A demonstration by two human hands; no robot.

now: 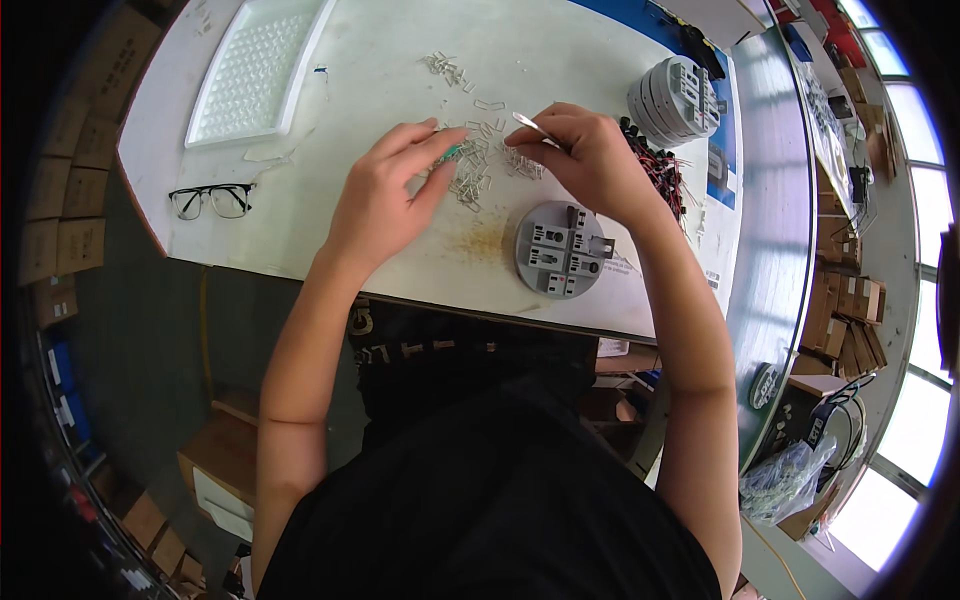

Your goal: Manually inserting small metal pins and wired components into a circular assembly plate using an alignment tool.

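Note:
Over the far middle of the white table, my left hand (382,195) curls its fingers toward a pile of small clear and silvery pieces (473,178). A small green piece (453,152) shows between its thumb and fingertips. My right hand (590,160) pinches a slim shiny metal tool (528,124), which slants up and left from the fingers; its other end is hidden. More of the small pieces lie under that hand's fingertips. Nearer me, below the right hand, a round grey fixture (560,250) with raised blocks rests on the table.
A stack of round grey fixtures (672,100) stands at the far right, beside a heap of black and red wires (658,175). On the left are a white tray (290,105) of clear cells and black-framed eyeglasses (210,201). Loose pieces (443,68) lie farther back.

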